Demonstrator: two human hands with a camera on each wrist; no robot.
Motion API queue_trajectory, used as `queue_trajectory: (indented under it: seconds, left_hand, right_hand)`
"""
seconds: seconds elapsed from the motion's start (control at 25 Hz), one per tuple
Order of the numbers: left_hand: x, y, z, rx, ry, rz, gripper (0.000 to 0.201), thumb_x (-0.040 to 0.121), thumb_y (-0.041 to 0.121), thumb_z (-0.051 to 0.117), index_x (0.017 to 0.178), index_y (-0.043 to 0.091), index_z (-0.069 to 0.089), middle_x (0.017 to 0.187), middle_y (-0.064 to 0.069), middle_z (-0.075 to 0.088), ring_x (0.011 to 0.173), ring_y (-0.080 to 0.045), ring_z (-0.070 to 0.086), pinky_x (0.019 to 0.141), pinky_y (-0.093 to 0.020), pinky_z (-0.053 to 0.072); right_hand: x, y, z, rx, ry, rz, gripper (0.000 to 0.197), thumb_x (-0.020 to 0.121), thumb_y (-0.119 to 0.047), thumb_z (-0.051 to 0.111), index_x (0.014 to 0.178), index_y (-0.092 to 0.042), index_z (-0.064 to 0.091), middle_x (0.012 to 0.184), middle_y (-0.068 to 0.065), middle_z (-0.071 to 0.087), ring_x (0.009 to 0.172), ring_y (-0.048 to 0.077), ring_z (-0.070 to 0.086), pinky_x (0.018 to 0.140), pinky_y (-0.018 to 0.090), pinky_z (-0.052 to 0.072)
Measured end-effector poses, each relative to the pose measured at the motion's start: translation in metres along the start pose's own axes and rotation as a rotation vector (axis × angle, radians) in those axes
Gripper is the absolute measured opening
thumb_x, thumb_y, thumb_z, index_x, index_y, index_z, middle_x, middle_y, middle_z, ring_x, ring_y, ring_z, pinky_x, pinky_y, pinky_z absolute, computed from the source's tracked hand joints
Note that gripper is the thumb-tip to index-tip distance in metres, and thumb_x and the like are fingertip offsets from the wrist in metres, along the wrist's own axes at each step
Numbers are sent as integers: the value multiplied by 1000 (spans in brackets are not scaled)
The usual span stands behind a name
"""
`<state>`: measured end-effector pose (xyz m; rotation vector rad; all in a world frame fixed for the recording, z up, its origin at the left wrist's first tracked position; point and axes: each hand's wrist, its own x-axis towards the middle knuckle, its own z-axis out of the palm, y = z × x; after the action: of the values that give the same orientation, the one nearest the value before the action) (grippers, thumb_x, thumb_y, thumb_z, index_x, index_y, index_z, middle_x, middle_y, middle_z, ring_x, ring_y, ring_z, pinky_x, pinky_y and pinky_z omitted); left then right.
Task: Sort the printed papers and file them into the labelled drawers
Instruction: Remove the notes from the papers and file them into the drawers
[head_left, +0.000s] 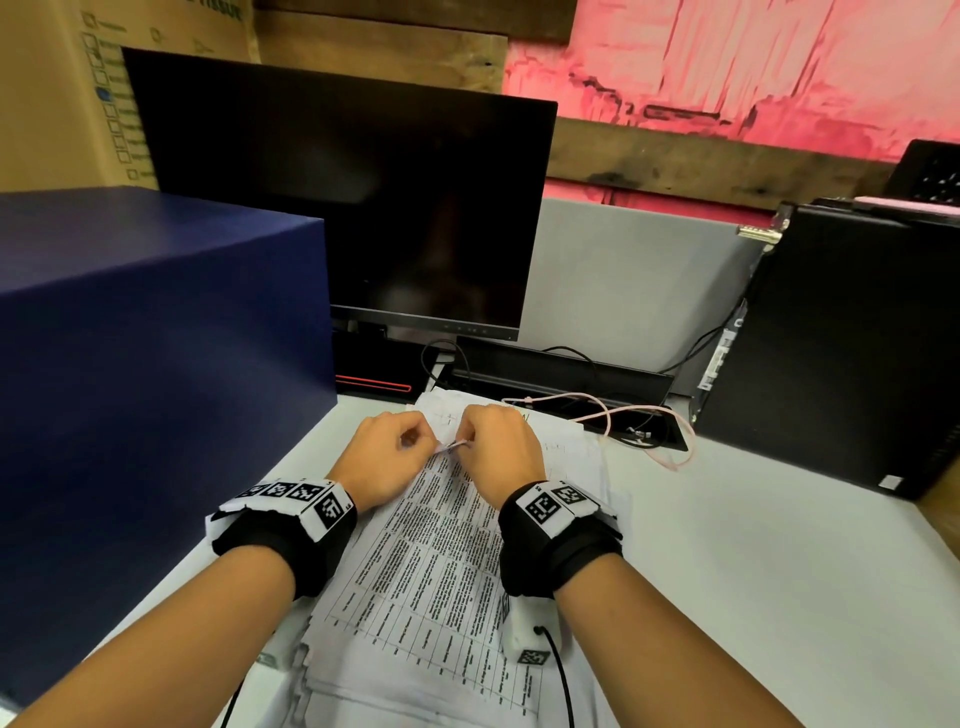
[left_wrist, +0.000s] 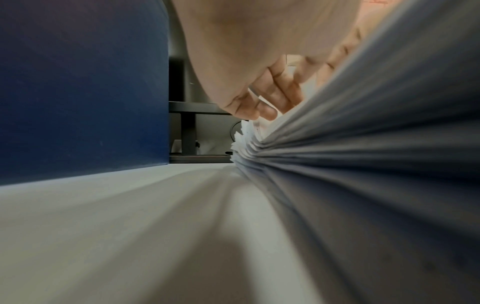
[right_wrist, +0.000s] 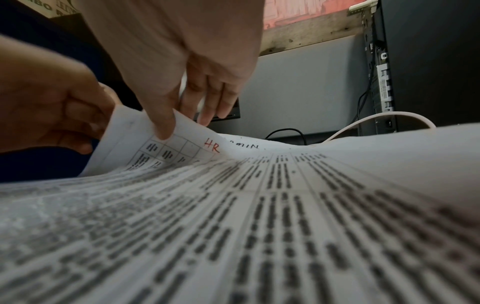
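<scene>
Nearest the person, under both forearms, lies the stack of printed papers (head_left: 441, 571), one loose pile on the desk (head_left: 753, 545) whose sheets cannot be counted, though the left wrist view shows many fanned edges. Its top sheet (right_wrist: 259, 205) is a printed table, with "HR" in red ink near the far corner and another handwritten word showing on a sheet just beyond.

At the pile's far end the two hands meet. The left hand (head_left: 382, 457) has its fingers curled around the raised corner from the left side, and the right hand (head_left: 501, 441) pinches that same corner — thumb on top, fingers behind, as the right wrist view shows. Both hands grip the paper; neither is free.

The step in hand looks like peeling the top sheet away from the rest to read its marking. No sheet appears filed yet. The next move probably calls for freeing one sheet alone, without dragging the one beneath.

Left of the hands stands one dark blue box (head_left: 156, 364) — whether it is the drawer unit cannot be told, since no labels show. Beyond the hands are one dark monitor (head_left: 353, 208), one pink cable (head_left: 623, 415) and, to the right, one black computer tower (head_left: 841, 338).
</scene>
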<state>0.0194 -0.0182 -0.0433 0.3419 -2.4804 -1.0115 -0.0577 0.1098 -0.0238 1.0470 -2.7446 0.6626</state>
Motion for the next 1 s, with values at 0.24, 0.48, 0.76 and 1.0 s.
queue_trajectory:
  seconds: [0.24, 0.48, 0.76, 1.0]
  left_hand:
    - [6, -13, 1, 46, 40, -79, 7, 90, 21, 59, 97, 23, 58, 74, 7, 68, 71, -6, 60, 69, -27, 50]
    - [9, -26, 4, 222, 28, -48, 46, 81, 33, 71, 123, 31, 54, 89, 8, 51, 90, -13, 51, 86, -32, 48]
    - [8, -21, 1, 224, 92, -24, 10, 89, 23, 64, 98, 27, 65, 103, 8, 48, 105, -9, 38, 88, -23, 34]
    - [6, -15, 0, 200, 111, 46, 10, 88, 21, 64, 86, 30, 61, 93, 10, 60, 92, -7, 51, 80, -22, 43]
  right_hand:
    - [0, 3, 0, 28, -103, 7, 21, 83, -3, 60, 83, -23, 70, 94, 2, 68, 90, 23, 62, 75, 34, 53]
    - [-2, 8, 2, 4, -180, 35, 21, 80, -14, 70, 66, -27, 62, 91, 3, 68, 100, 23, 55, 77, 31, 50]
    - [1, 5, 4, 48, -103, 51, 16, 80, -8, 68, 79, -22, 73, 95, 4, 68, 99, 24, 57, 76, 30, 49]
    - [1, 7, 3, 65, -93, 76, 8, 83, -17, 69, 82, -24, 73, 96, 3, 69, 95, 23, 60, 76, 30, 50]
